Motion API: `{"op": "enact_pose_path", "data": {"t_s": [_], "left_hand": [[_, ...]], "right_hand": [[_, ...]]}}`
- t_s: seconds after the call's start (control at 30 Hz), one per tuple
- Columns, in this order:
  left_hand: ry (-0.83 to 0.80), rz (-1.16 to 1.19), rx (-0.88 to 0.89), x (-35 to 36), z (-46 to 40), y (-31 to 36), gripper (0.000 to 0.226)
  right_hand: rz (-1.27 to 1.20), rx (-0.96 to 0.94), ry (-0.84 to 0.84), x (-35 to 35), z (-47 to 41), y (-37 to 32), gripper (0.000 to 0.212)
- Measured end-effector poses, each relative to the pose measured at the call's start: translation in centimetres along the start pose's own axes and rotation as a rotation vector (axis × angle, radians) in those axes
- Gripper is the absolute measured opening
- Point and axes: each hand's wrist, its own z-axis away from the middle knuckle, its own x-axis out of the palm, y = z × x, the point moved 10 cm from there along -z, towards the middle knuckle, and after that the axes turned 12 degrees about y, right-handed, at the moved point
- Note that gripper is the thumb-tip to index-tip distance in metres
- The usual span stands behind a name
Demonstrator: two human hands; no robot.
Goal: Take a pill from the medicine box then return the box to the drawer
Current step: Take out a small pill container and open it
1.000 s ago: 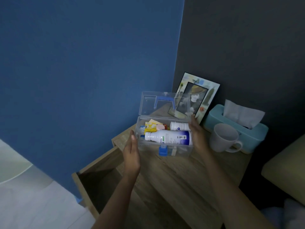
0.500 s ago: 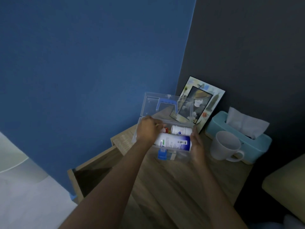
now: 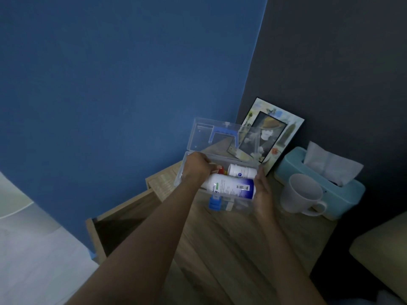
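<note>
A clear plastic medicine box [image 3: 231, 204] with a blue latch stands on the wooden nightstand, its lid [image 3: 202, 134] raised with a blue handle. Inside lie a large white bottle [image 3: 231, 187] with a blue end, a smaller white bottle [image 3: 241, 170] and small red and yellow items [image 3: 222, 171]. My left hand [image 3: 198, 165] reaches into the box's left part, fingers curled down among the small items; what they pinch is hidden. My right hand [image 3: 262, 190] presses flat against the box's right wall, steadying it. The drawer [image 3: 114, 223] below left is pulled open and dark inside.
A white mug [image 3: 302, 195] stands right of the box, in front of a teal tissue box [image 3: 343, 194]. A picture frame [image 3: 272, 135] leans on the dark wall behind. A beige cushion edge [image 3: 383, 256] sits at the right. Blue wall on the left.
My left hand left the box's left wall and went inside the box, over the small items. The right hand stays on the right wall. The view shifted slightly.
</note>
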Motion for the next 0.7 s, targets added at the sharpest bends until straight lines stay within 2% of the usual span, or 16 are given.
{"op": "enact_pose_path", "data": {"t_s": [0.23,0.3,0.37,0.47,0.57,0.7], "left_hand": [[0.071,0.040,0.026,-1.9,0.6,0.9,0.026],[0.102,0.148,0.024,-3.1,1.4,1.7,0.023],[0.053,0.394,-0.028,-3.6,3.3,2.5,0.022],[-0.105,0.728,-0.114,-2.7,7.9,2.9,0.024],[-0.186,0.887,-0.197,-1.3,12.3,2.0,0.020],[-0.247,0.935,-0.260,0.5,17.3,-0.4,0.023]], "right_hand": [[-0.030,-0.006,0.000,0.0,0.1,-0.3,0.050],[-0.047,-0.014,0.018,-0.3,0.4,-0.8,0.050],[-0.038,-0.096,0.045,-0.7,1.5,-2.4,0.049],[0.003,-0.240,0.062,-1.1,4.5,-5.0,0.047],[-0.032,-0.255,0.046,-1.6,8.2,-5.1,0.047],[-0.046,-0.197,0.039,-3.1,12.4,-3.2,0.038]]}}
